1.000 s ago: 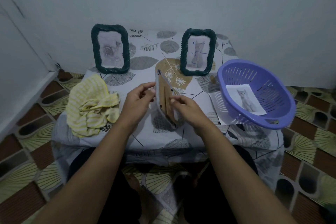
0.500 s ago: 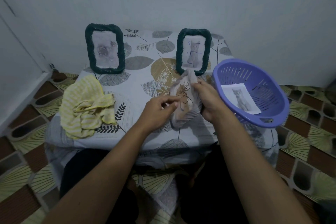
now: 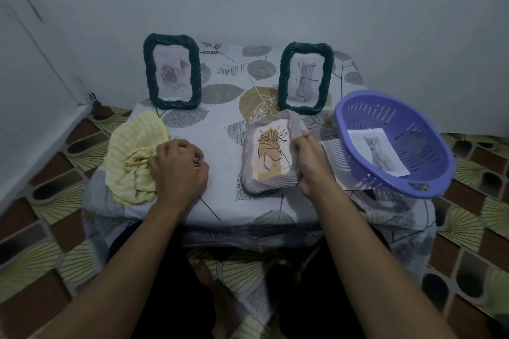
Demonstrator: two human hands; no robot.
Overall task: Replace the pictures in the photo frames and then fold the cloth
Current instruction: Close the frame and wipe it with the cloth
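Observation:
A grey ribbed photo frame (image 3: pixel 271 157) with a line drawing in it lies tilted on the table, and my right hand (image 3: pixel 309 164) grips its right edge. My left hand (image 3: pixel 179 170) rests at the right side of the crumpled yellow striped cloth (image 3: pixel 132 158), fingers curled on its edge. Two dark green frames stand at the back: the left one (image 3: pixel 172 74) holds a faint picture, the right one (image 3: pixel 305 77) a cat picture. A loose cat photo (image 3: pixel 378 151) lies in the purple basket (image 3: pixel 358 107).
The small table (image 3: pixel 220 124) has a leaf-print cover and stands against a pale wall. A white sheet (image 3: pixel 330 154) lies partly under the basket at the table's right edge. Patterned floor tiles surround the table, and my legs are under its front edge.
My left hand let go of the grey frame and moved left onto the yellow cloth. My right hand turned the frame face up and lowered it toward the table.

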